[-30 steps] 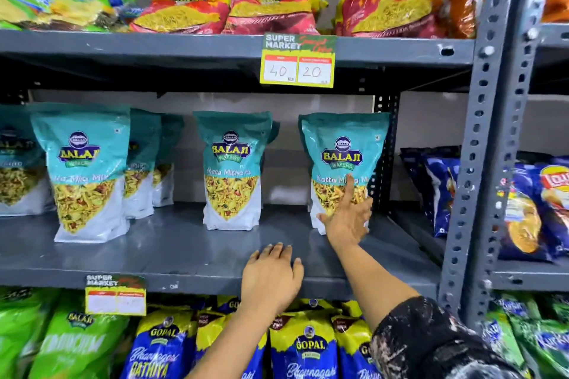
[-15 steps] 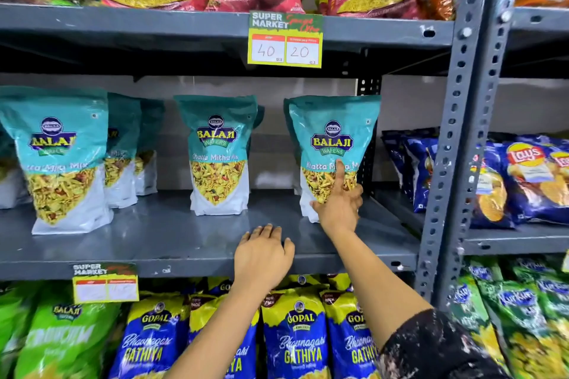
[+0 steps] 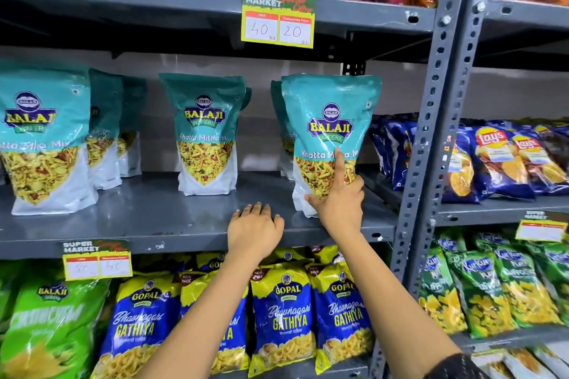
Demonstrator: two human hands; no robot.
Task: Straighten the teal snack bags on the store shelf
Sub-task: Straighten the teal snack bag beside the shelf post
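Note:
Several teal Balaji snack bags stand upright on the grey middle shelf [image 3: 154,221]. The rightmost teal bag [image 3: 331,120] stands near the shelf's front edge, with another teal bag [image 3: 278,120] partly hidden behind it. My right hand [image 3: 338,200] grips the rightmost bag's lower front, index finger pointing up across its window. My left hand [image 3: 254,229] rests palm down on the shelf's front edge, holding nothing. A middle teal bag [image 3: 207,132] stands farther back. At the left, a large teal bag [image 3: 43,138] fronts a row of others [image 3: 106,129].
A grey perforated upright post [image 3: 437,120] stands just right of the held bag. A price tag [image 3: 278,20] hangs from the shelf above, another [image 3: 97,260] below left. Blue Gopal bags [image 3: 283,314] fill the lower shelf; blue Lay's bags [image 3: 505,160] sit on the right.
The rightmost teal bag has come forward toward the shelf's front edge under my right hand. My left hand stays on the shelf edge. The camera has moved closer.

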